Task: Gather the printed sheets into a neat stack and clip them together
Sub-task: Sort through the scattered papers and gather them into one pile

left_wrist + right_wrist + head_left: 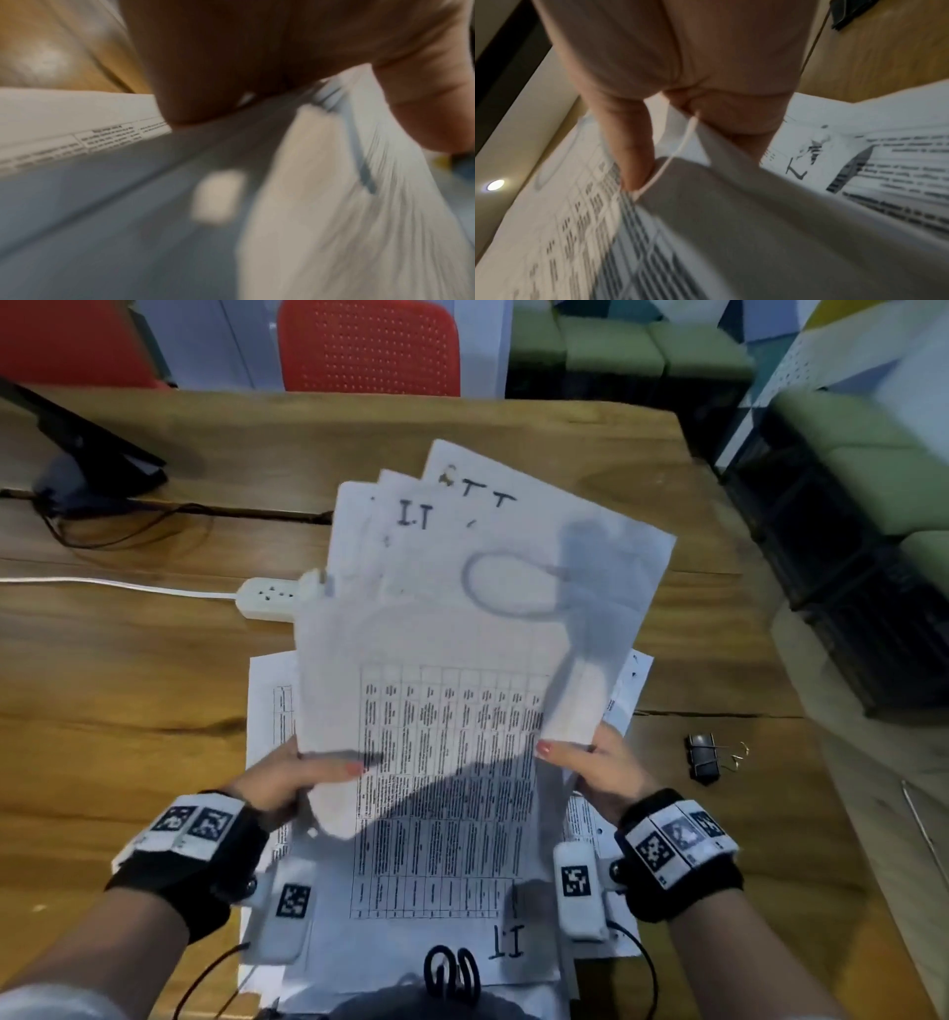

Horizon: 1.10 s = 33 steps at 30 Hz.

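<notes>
A fanned bundle of printed sheets (462,608) is lifted above the wooden table (128,685), tilted away from me. My left hand (303,775) grips its near left edge, thumb on top. My right hand (590,762) pinches the near right edge; in the right wrist view the thumb (628,146) presses on the printed table of the sheets (718,233). More printed sheets (436,865) lie flat on the table under both hands. A black binder clip (704,756) lies on the table to the right of my right hand. The left wrist view is blurred, with paper (334,203) under my left hand (270,60).
A white power strip (267,598) with its cable lies left of the lifted sheets. A dark monitor stand (92,469) with cables stands at the far left. Red chairs (369,346) stand beyond the table. Black crates (847,588) sit off the table's right edge.
</notes>
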{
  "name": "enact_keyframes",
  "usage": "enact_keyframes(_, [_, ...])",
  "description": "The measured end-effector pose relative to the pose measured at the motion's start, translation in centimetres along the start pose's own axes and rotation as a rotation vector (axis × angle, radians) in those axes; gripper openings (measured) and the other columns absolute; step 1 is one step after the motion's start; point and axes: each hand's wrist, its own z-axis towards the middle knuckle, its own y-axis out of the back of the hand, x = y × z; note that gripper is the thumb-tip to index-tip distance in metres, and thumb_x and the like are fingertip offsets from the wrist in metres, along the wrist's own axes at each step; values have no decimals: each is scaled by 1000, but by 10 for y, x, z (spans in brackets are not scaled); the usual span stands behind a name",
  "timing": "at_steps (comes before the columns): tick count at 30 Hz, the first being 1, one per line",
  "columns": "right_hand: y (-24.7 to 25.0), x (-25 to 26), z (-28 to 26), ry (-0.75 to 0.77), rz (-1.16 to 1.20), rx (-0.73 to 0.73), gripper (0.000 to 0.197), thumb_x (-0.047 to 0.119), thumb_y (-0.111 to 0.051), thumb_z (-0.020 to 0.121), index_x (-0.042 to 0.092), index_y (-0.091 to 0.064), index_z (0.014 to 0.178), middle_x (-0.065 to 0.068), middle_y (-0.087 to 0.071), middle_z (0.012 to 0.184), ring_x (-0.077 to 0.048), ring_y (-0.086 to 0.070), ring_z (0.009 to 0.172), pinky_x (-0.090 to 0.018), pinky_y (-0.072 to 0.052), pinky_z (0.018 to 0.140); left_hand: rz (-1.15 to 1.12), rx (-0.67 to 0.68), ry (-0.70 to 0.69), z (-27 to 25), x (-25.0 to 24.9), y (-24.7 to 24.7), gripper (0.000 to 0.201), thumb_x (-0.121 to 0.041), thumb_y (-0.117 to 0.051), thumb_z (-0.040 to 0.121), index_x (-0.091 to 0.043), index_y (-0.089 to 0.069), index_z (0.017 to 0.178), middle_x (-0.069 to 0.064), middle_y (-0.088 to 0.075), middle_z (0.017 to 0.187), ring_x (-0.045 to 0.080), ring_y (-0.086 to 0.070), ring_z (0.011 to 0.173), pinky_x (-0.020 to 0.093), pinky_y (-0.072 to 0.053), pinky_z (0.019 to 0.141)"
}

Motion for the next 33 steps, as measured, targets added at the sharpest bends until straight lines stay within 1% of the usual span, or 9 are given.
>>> enact_keyframes(3, [-5,2,-2,-6,-86,18,29,8,-74,71,9,-57,94,1,-66,80,-18,-61,84,-25,-51,67,-161,-108,-54,4,-5,4,75,-40,-90,6,-7,-75,71,-3,-76,75,1,-71,77,22,-45,87])
enact_keyframes(11, [-24,14,0,-19,-169,-169,142,65,-81,28,12,-19,144,-13,-40,145,-26,-41,132,-52,-28,112,-23,-103,8,13,7,4,77,-48,-91,21,-15,-77,90,5,-75,100,19,-68,101,30,-52,90])
enact_keyframes(17, [-30,19,10,-126,-123,-264,74,60,-46,82,12,-33,137,-11,-44,141,-26,-53,115,-35,-45,90,64,-264,102,18,24,13,84,-51,-85,39,-7,-63,106,11,-72,105,26,-66,99,44,-44,97])
enact_keyframes(22, [4,-11,40,-277,-624,-722,71,54,-70,66,8,-41,113,-16,-51,124,-33,-51,110,-45,-47,91,57,-384,135,16,38,30,88,-64,-83,31,-6,-63,93,8,-71,82,23,-64,77,31,-46,77])
enact_keyframes(24, [2,-17,42,-305,-766,-686,74,42,-75,66,5,-38,119,-17,-50,123,-35,-51,112,-43,-47,89,17,-408,115,11,33,25,26,-33,-80,64,-8,-73,67,-3,-74,67,2,-69,63,21,-47,74])
enact_keyframes(26, [1,-18,41,-316,-754,-647,65,29,-72,73,6,-35,120,-18,-54,118,-35,-56,104,-39,-47,83,9,-349,114,12,33,20,32,-9,-67,77,-14,-71,47,-10,-71,62,-5,-64,49,14,-45,68])
enact_keyframes(29, [2,-25,34,-257,-774,-612,47,17,-62,80,10,-37,120,-15,-60,107,-32,-60,93,-33,-47,76,-129,-309,108,14,38,34,9,-16,-83,52,-12,-76,56,1,-75,68,7,-71,64,31,-44,92])
enact_keyframes(31, [3,-34,26,-132,-873,-644,30,17,-53,85,12,-45,114,-11,-60,103,-30,-59,93,-35,-50,77,-124,-320,81,17,43,40,54,-34,-91,31,-1,-75,70,11,-76,77,20,-70,82,38,-43,96])
enact_keyframes(33, [4,-38,19,-20,-920,-710,24,21,-50,88,13,-51,110,-11,-57,101,-29,-56,93,-37,-50,78,-108,-349,88,16,42,38,50,-29,-86,51,7,-69,82,11,-75,76,23,-67,85,37,-45,95])
